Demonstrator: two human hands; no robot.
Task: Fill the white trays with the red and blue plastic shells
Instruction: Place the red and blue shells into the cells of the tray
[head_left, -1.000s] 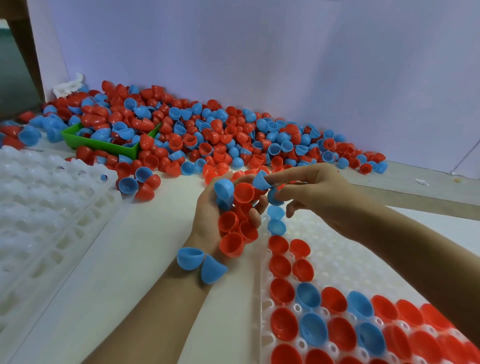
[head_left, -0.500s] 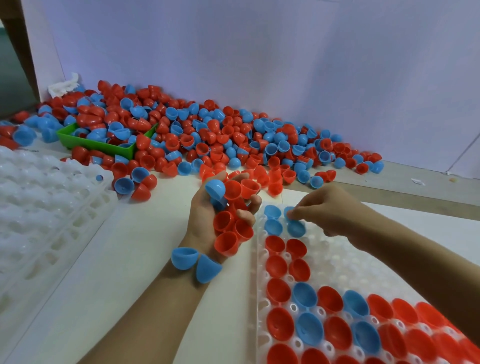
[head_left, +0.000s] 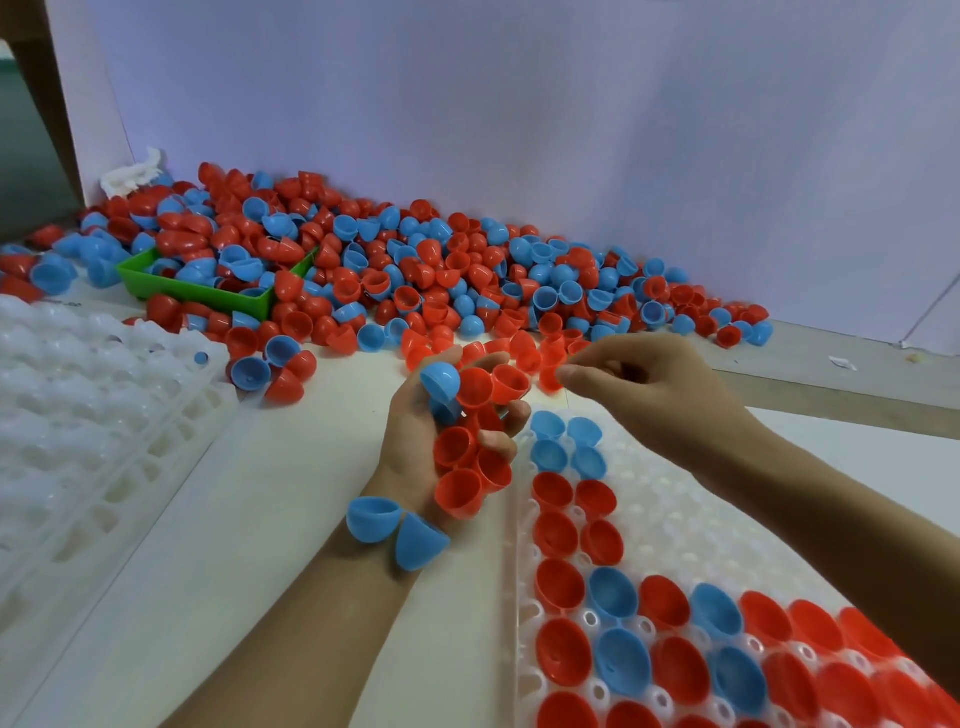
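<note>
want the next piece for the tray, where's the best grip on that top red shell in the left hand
Pinch the rim of the red shell at the left hand's fingertips, coming from the right with the right hand. Its open mouth faces up and right, so the thin lip is exposed and a thumb can slip inside.

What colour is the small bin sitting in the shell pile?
Green bin, seen in the head view.
</note>
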